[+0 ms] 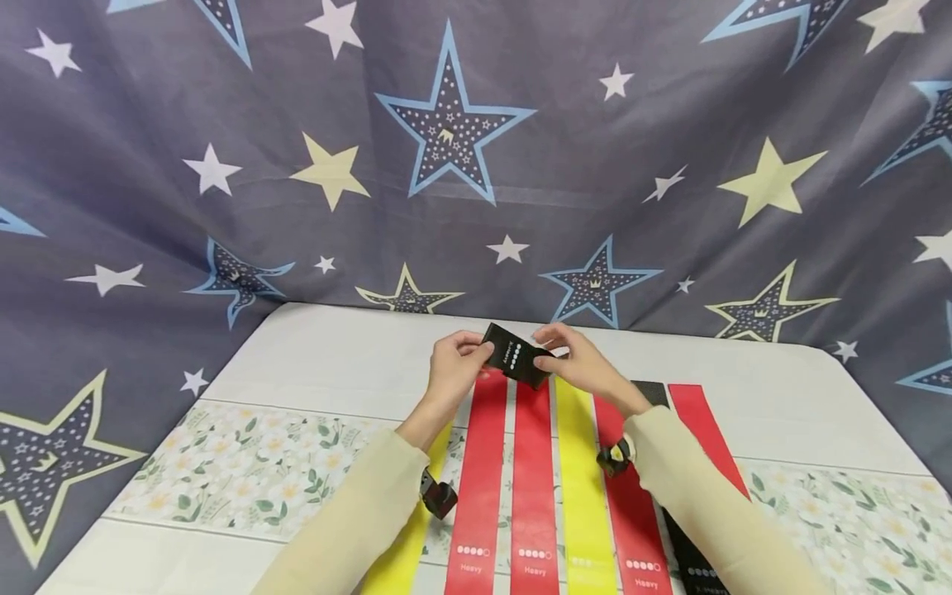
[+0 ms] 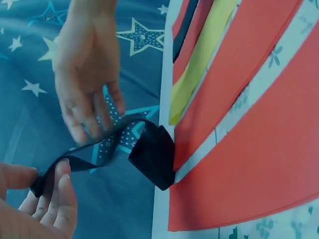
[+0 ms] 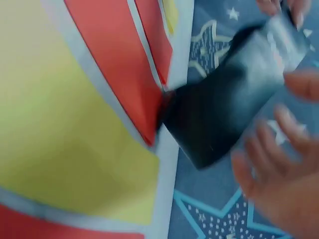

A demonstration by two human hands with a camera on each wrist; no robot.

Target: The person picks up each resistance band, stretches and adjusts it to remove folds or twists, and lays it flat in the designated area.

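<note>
My left hand point(image 1: 455, 364) pinches one end of a black resistance band point(image 1: 513, 355) between thumb and fingers, above the far ends of the laid-out bands. White dots and lettering reading X. Heavy show on the band. In the left wrist view it hangs in a loose, twisted loop, its far part point(image 2: 153, 157) drooping near the table edge. My right hand point(image 1: 580, 359) is beside the band's other end. Its fingers point(image 3: 271, 149) are spread and loosely bent, not closed round the band in the right wrist view.
Flat strips lie side by side below: red bands point(image 1: 483, 487) marked Heavy, yellow bands point(image 1: 583, 487), and another black band point(image 1: 692, 549) partly under the right forearm. The white table point(image 1: 335, 355) has a floral strip point(image 1: 283, 463). A grey star-patterned curtain point(image 1: 535, 157) stands behind.
</note>
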